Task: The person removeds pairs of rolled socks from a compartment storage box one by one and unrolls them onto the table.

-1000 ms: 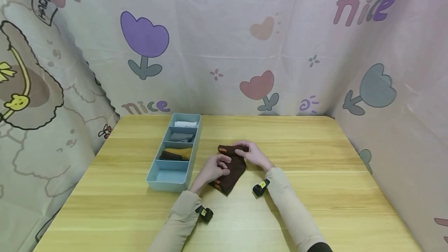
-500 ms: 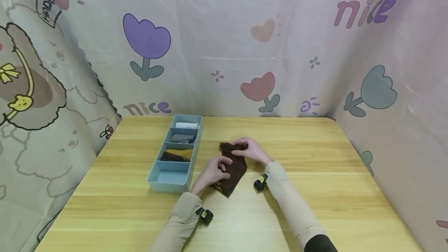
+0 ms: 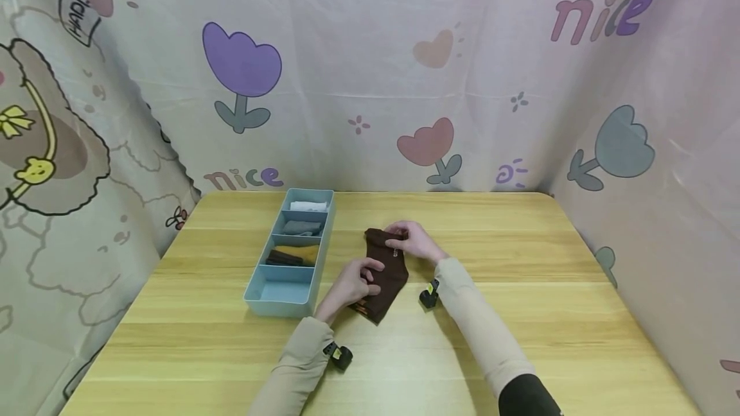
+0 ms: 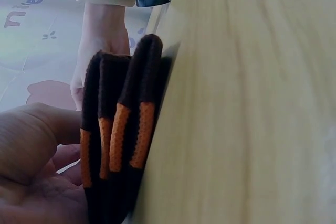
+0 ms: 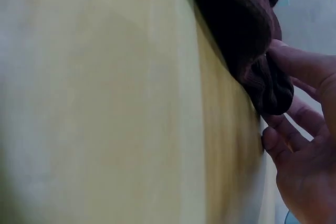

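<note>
A pair of dark brown socks (image 3: 386,278) with orange stripes lies on the wooden table (image 3: 520,313), right of the tray. My left hand (image 3: 361,278) grips the socks near their middle, with fingers curled on the fabric. The left wrist view shows the stacked orange-striped cuffs (image 4: 121,129) beside my left hand (image 4: 31,171). My right hand (image 3: 405,242) pinches the far end of the socks. In the right wrist view, the thumb and fingers of my right hand (image 5: 299,145) close on the bunched brown fabric (image 5: 241,30).
A light blue divided tray (image 3: 254,294) stands left of the socks. Its far compartments hold white (image 3: 308,206), grey (image 3: 300,228) and mustard-and-black socks (image 3: 291,255); the nearest one is empty. Printed curtains close in the table at the back and on both sides.
My right hand has carried the far end of the socks a little farther from me, and the orange stripe there no longer shows. My left hand has stayed put.
</note>
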{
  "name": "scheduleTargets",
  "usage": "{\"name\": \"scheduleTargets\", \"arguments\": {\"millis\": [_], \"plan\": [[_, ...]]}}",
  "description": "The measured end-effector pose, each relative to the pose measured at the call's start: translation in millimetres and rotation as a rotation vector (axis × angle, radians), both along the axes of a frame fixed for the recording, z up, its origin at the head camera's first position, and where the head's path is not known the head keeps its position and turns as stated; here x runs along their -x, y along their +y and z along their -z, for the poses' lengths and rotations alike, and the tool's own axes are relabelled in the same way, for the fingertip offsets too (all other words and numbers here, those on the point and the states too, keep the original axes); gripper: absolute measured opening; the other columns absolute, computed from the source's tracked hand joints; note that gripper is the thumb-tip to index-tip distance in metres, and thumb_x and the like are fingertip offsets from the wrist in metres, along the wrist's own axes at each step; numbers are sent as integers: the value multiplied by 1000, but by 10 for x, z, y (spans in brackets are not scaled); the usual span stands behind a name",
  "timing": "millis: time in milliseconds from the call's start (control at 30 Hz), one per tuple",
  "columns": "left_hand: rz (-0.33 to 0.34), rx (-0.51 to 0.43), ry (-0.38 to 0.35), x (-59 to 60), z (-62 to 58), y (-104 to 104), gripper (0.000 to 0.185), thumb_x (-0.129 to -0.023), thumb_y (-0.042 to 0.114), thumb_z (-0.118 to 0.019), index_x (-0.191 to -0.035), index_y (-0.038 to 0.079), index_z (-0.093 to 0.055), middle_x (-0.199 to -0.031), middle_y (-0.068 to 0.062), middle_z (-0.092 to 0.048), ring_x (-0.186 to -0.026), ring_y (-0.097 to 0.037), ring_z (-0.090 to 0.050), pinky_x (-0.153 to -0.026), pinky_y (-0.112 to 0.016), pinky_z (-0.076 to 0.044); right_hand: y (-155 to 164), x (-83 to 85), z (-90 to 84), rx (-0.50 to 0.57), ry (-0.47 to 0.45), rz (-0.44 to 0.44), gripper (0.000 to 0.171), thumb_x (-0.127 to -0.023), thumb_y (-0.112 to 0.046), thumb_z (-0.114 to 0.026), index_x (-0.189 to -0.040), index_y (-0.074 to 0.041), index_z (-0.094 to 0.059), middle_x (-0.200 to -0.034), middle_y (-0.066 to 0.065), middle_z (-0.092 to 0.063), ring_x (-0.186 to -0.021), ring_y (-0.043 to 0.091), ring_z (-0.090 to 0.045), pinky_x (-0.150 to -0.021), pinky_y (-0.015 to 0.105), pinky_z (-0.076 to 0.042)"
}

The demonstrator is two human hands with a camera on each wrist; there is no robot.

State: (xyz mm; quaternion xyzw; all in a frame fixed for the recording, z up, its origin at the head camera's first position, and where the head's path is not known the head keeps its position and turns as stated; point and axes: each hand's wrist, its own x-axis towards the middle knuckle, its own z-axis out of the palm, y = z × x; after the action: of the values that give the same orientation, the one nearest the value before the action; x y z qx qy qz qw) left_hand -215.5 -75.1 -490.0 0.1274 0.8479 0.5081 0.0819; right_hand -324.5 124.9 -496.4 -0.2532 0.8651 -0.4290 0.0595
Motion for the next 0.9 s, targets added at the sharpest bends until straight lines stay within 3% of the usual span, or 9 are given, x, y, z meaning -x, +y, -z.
{"name": "scheduleTargets", "arguments": {"millis": [367, 533, 700, 900], "plan": [[2, -27, 10, -9, 10, -8, 40, -72, -12, -74, -111, -4, -70, -87, -16, -64, -72, -12, -52, -58, -21, -43, -16, 74, 17, 56, 51, -19, 18, -96, -6, -65, -113, -2, -67, -113, 17, -69, -97, 25, -65, -85, 31, -52], [0, -9, 4, -4, 19, -17, 39, -74, -11, -75, -111, -2, -70, -85, -14, -64, -72, -12, -52, -58, -22, -44, -40, 86, -5, 15, 14, -3, 25, -95, -16, -68, -117, -4, -71, -117, 14, -71, -98, 19, -64, -84, 27, -52], [-3, -2, 3, -6, 20, -23, 39, -74, -12, -75, -112, -2, -70, -88, -15, -65, -73, -13, -53, -59, -23, -45, -55, 108, -27, -51, 2, -8, 37, -88, -22, -77, -121, -5, -70, -119, 13, -71, -104, 22, -65, -90, 34, -54], [9, -11, 14, -6, 33, -19, 39, -74, -11, -75, -112, -2, -70, -87, -15, -65, -72, -11, -53, -59, -21, -45, -79, 157, -34, -93, 62, 92, 31, -93, -19, -72, -119, -2, -71, -115, 16, -73, -102, 27, -68, -93, 41, -54]]}}
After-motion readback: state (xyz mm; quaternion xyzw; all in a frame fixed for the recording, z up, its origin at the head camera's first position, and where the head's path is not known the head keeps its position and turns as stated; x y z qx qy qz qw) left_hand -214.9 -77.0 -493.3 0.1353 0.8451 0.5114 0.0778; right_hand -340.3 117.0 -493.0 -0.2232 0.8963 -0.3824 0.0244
